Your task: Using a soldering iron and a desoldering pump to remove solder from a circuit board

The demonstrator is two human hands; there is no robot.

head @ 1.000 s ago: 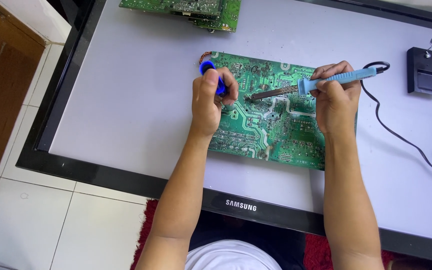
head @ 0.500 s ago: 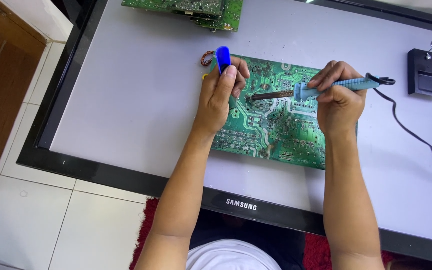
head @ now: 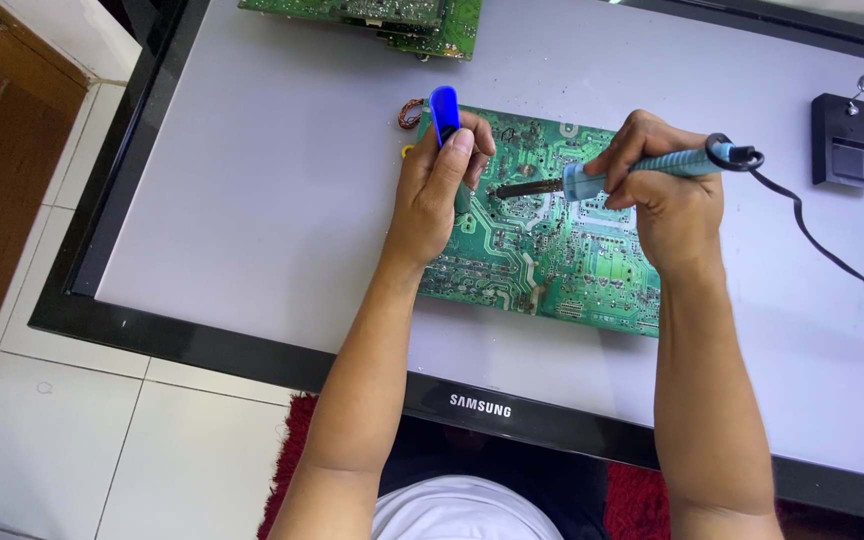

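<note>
Fingers of the left hand (head: 439, 190) are curled around a blue plastic desoldering pump (head: 443, 112), held upright over the green printed circuit board (head: 552, 250) lying flat on the grey screen panel (head: 252, 180). Further right, a light-blue-handled soldering iron (head: 642, 168) is gripped by the right hand (head: 667, 195), its tip resting on the board.

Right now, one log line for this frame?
left hand: holds blue tool | right hand: holds soldering iron, tip on green circuit board | stand: apart, right
</note>
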